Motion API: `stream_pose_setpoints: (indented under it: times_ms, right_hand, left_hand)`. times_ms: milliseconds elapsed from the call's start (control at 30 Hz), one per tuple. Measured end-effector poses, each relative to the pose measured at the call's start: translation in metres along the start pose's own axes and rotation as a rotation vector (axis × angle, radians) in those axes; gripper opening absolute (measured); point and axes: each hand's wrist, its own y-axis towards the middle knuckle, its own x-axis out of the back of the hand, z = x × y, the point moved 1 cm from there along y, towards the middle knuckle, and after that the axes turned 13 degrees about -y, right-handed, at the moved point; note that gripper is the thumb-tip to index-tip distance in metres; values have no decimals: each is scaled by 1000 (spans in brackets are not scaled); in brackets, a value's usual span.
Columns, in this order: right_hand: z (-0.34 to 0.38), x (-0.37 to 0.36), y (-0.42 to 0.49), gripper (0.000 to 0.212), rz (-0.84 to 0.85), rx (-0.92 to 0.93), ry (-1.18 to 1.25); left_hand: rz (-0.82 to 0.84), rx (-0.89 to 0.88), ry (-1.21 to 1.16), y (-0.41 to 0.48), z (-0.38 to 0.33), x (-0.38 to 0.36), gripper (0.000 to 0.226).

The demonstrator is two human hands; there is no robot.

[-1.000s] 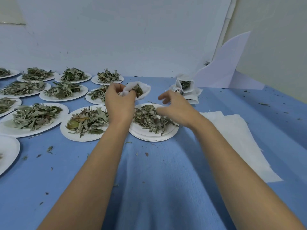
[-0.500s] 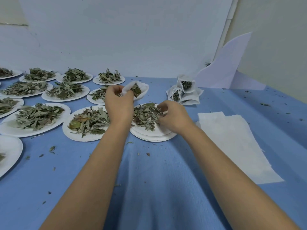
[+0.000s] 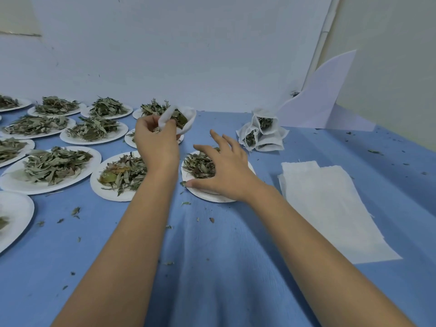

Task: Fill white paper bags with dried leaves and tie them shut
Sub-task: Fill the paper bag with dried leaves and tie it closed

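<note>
Three filled bags [image 3: 262, 134] lie far right, seemingly untied. The left hand [image 3: 157, 143] pinches a part-filled bag [image 3: 187, 118] in a closed grip above the surface [image 3: 212, 267]; the right hand [image 3: 226, 172], fingers spread, empty, hovers over leaves [image 3: 197, 164]. Many plates [image 3: 14, 186] stand full.

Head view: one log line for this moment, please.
left hand: holds part-filled bag | right hand: spread over plate of leaves | filled bags: heaped beyond plate | phase: filling

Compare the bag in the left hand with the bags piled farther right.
The held bag is raised, gripped by the left hand; the piled bags lie untouched on the blue cloth. The held bag is single; the piled bags are several. All are white and show dried leaves.
</note>
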Motion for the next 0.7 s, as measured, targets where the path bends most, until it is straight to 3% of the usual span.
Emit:
stream_pose_setpoints:
  times_ms: [133, 267, 433, 567, 700]
  right_hand:
    - [12, -2, -1, 51, -189, 90, 18]
    - [16, -6, -4, 22, -183, 128, -105]
    - [19, -12, -3, 10, -161, 70, -99]
    - [20, -12, 0, 6, -178, -42, 90]
    - [1, 4, 5, 4, -311, -327, 230]
  left_hand:
    - [-14, 0, -10, 1, 0, 1, 13]
    - [-7, -7, -4, 0, 1, 0, 14]
    - [5, 0, 10, -1, 1, -1, 13]
    - [2, 13, -3, -1, 1, 1, 13]
    - [-18, 28, -29, 1, 0, 3, 16]
